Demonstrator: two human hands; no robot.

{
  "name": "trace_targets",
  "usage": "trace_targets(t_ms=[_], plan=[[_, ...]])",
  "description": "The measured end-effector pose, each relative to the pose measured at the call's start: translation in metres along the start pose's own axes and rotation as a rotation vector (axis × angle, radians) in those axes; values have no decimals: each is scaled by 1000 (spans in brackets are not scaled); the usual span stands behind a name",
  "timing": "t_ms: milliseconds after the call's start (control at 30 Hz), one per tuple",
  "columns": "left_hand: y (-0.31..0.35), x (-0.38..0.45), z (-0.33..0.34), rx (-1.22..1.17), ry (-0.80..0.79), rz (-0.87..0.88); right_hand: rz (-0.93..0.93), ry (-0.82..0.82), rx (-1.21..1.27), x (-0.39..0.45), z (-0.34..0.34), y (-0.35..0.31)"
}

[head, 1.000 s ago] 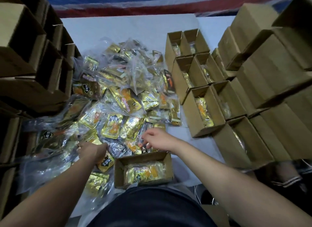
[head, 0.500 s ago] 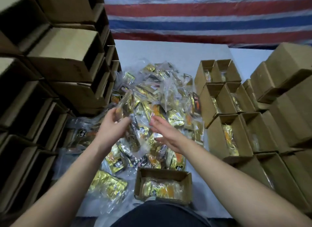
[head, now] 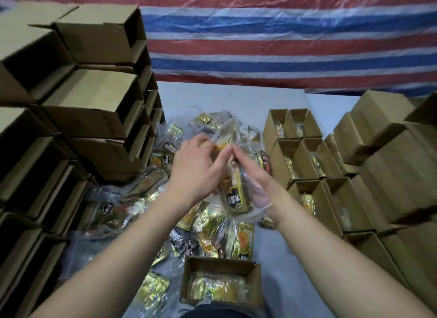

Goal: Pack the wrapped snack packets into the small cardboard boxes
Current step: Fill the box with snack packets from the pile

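Both hands raised over the packet heap (head: 203, 225), w/ a small stack of wrapped snack packets (head: 233, 190) pressed between them; left hand (head: 197, 169) cups the stack from its side, fingers curved round the wrappers; right hand (head: 250, 178) closes on the opposite face, fingers fairly straight, tips meeting the left's at the top; stack stands roughly on edge, lower end showing a dark label. Target appears to be the open box (head: 223, 282) nearest the person, lying on the grey worktop (head: 279, 277) and already holding gold-wrapped packets; filled boxes (head: 305, 166) stand in rows to the right, each w/ packets inside; empty cartons (head: 89, 109) stacked on their sides to the left; striped tarp (head: 283, 40) hangs behind. Step judged: squaring the bundle before loading. Risks: clear outer film looks slick, so packets could slide out of the bottom of the press if pressure eases; bundle may be too thick for the part-full box, snagging a flap or bulging a wall; loose film edges could catch on the rim; packet count inside the grip cannot be told, so a miscount is possible.
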State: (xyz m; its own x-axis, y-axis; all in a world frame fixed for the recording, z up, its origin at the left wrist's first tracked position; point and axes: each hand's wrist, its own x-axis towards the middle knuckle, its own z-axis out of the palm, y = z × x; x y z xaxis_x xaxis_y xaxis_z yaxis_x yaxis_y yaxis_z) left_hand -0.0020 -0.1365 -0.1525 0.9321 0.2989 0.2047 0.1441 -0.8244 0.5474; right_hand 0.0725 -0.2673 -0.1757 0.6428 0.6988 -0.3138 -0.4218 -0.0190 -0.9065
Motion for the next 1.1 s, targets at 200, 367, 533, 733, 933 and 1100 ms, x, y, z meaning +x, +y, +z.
trace_targets(t_ms=[200,367,533,733,933,1100], plan=[[-50,-21,14,-348,-346,-214,64,-266,201,-28,-33,9],[-106,-90,54,-222,-800,-284,258,-453,-346,-38,-37,34],[-128,-136,82,-192,-950,-368,412,-666,-941,-35,-14,85],[-137,-146,82,-412,-916,-419,454,-903,-1272,-29,3,129],[-149,-150,86,-615,-905,-555,500,-822,-1218,-23,-3,169],[-148,-151,94,-510,-752,-506,415,-564,-1285,-35,1,213]])
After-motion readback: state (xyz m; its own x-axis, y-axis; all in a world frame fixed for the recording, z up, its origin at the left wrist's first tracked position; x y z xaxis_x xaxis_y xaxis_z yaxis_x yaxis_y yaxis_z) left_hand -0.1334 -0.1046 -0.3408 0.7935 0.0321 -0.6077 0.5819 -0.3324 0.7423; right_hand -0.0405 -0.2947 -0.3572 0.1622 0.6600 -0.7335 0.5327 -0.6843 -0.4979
